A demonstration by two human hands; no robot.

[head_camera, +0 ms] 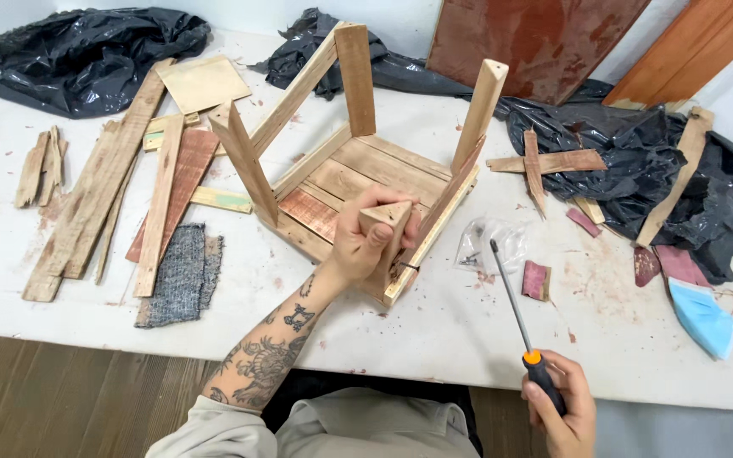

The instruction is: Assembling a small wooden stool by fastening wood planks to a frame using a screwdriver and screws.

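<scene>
Scene: A person at a white, stained table [434, 339] works on a small wooden stool [358, 182] that lies upside down, legs in the air.
Left hand [366, 242]: Fingers wrapped tight around the near leg [388, 225] of the stool, thumb across its cut end; the forearm is tattooed.
Right hand [557, 407]: Closed in a fist on the black-and-orange handle of a screwdriver [515, 305], near the table's front edge; the shaft points up and away, its tip in the air just beside a clear plastic bag [489, 246].
Stool: Near the middle of the table, seat slats down, three other legs standing free; well apart from the screwdriver tip.
Left of stool: Loose planks [99, 199] and splinters, and a grey cloth [181, 276] near the edge.
Right of stool: A small reddish block [536, 280], a wooden cross [540, 165] lying on black plastic sheeting [638, 157], and a blue face mask [704, 315] at the far right.
Behind: More black sheeting [86, 55] and reddish boards [545, 34] leaning on the wall.
</scene>
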